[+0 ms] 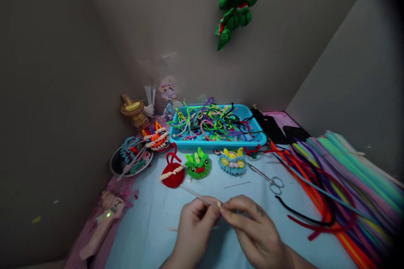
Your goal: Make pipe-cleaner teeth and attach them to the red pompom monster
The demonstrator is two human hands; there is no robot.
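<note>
My left hand (200, 220) is closed in a pinch around a pale pipe cleaner (195, 193), whose free end reaches out to the upper left. At its near end, my right hand (254, 222) has thumb and forefinger pressed together on a small cream curl. The two hands' fingertips meet there. Just beyond them lies a round red piece (173, 176) with a cream wavy strip across it and a red loop. Beside that sit a green fuzzy animal head (198, 164) and a light blue and yellow one (232, 162). Another cream stem shows partly behind my left hand.
Scissors (268, 179) lie right of the heads. A blue tray (217, 144) of tangled pipe cleaner scraps stands behind. Bundled colourful stems (356, 185) fill the right side. At left are a metal bowl (115, 167) and a pink hot-glue gun (105, 220) with a green light.
</note>
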